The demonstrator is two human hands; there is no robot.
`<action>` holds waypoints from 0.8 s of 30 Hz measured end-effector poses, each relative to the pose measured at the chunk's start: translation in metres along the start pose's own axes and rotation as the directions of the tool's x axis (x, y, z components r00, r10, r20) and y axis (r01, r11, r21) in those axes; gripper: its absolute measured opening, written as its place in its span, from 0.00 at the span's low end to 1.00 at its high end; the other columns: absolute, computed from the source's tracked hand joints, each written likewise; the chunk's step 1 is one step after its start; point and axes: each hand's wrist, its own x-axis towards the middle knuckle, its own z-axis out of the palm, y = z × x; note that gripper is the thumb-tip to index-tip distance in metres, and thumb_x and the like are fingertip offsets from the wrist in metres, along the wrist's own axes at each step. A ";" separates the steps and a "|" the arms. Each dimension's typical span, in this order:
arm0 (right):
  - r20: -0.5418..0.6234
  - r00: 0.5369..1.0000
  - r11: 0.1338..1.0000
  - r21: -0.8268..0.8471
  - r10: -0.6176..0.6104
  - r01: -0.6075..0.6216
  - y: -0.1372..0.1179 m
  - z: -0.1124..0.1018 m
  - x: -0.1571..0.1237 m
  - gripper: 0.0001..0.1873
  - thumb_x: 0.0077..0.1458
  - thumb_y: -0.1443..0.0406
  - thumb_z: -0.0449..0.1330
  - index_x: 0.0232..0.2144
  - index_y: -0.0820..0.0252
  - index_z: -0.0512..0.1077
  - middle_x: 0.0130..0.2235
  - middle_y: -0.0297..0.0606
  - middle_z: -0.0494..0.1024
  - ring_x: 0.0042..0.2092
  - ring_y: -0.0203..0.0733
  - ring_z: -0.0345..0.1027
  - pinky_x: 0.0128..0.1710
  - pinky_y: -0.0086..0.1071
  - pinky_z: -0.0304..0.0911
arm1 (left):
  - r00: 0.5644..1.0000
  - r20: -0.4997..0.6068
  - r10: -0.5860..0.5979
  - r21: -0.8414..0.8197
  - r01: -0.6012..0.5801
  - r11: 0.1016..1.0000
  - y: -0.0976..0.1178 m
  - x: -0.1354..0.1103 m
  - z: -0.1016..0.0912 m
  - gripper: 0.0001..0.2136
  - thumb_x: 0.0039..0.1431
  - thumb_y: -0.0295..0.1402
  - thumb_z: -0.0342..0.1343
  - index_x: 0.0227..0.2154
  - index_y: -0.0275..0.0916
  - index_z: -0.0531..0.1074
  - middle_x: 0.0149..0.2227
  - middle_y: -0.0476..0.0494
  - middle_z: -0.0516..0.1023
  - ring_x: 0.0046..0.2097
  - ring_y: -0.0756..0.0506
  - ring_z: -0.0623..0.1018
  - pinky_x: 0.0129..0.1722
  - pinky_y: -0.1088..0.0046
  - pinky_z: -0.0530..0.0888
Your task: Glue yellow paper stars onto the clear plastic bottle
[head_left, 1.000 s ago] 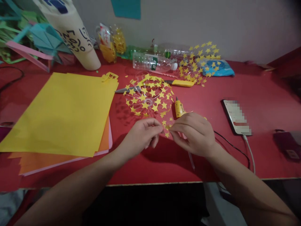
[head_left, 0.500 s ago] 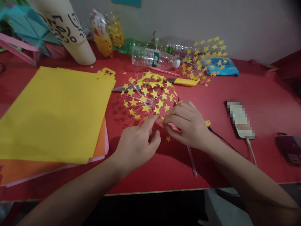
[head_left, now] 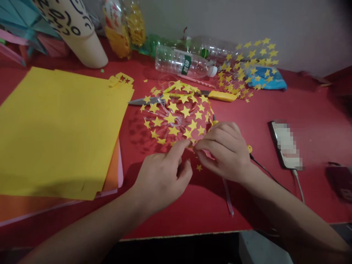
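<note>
Starred plastic piece [head_left: 173,107]: clear, glossy, rounded, with radiating strips and flat yellow stars; on the worktop [head_left: 316,121], centre. Clock directions ran from it.

Left hand [head_left: 163,179], six o'clock: index finger stretched to the near rim, thumb well apart, nothing in its hold. Right hand [head_left: 227,150], four o'clock: fingers bunched near the rim; whether they held anything could not be told.

Loose star [head_left: 199,168]: flat, yellow, five o'clock. Scissors [head_left: 145,101]: grey metal blades, partly under the piece, ten o'clock. Paper stack [head_left: 63,128]: smooth yellow over orange and pink, nine o'clock. Bottle [head_left: 184,62]: clear, green-labelled, lying at twelve. Second starred piece [head_left: 243,71]: two o'clock.

Change: a second earlier, the left finger and thumb were together, short of the rim.

Setting: worktop plain red; wall [head_left: 247,18] grey, beyond twelve.
</note>
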 end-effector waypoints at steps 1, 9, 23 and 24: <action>-0.005 1.000 1.000 -0.003 0.000 0.000 0.000 0.000 0.000 0.06 0.57 0.71 0.57 0.30 0.56 0.70 0.27 0.32 0.71 0.32 0.37 0.62 0.35 0.34 0.57 | 1.000 -0.001 0.001 -0.002 -0.001 1.000 0.000 0.000 0.000 0.17 0.56 0.26 0.45 0.47 0.30 0.70 0.14 0.60 0.62 0.15 0.53 0.61 0.17 0.78 0.58; -0.039 0.999 1.000 -0.011 0.017 -0.017 -0.001 0.004 0.000 0.07 0.56 0.73 0.58 0.29 0.56 0.68 0.26 0.31 0.71 0.30 0.36 0.61 0.34 0.34 0.58 | 1.000 -0.006 -0.002 -0.033 0.002 0.999 0.000 0.000 0.001 0.16 0.57 0.26 0.46 0.46 0.30 0.70 0.15 0.60 0.62 0.15 0.54 0.61 0.17 0.79 0.60; -0.060 0.998 0.999 -0.036 0.037 -0.039 -0.002 0.004 0.000 0.06 0.55 0.72 0.58 0.34 0.55 0.68 0.28 0.31 0.72 0.31 0.36 0.63 0.34 0.33 0.58 | 0.998 0.024 -0.054 -0.067 0.056 0.996 0.000 0.003 -0.002 0.17 0.55 0.26 0.46 0.47 0.30 0.70 0.15 0.61 0.59 0.16 0.54 0.61 0.18 0.78 0.59; -0.067 0.997 0.999 -0.032 0.034 -0.036 -0.002 0.003 0.000 0.07 0.55 0.72 0.59 0.35 0.56 0.68 0.28 0.32 0.73 0.31 0.37 0.64 0.34 0.33 0.58 | 0.998 0.027 -0.065 -0.067 0.066 0.996 0.000 0.003 -0.002 0.17 0.55 0.26 0.46 0.47 0.30 0.71 0.15 0.61 0.58 0.16 0.54 0.62 0.18 0.78 0.59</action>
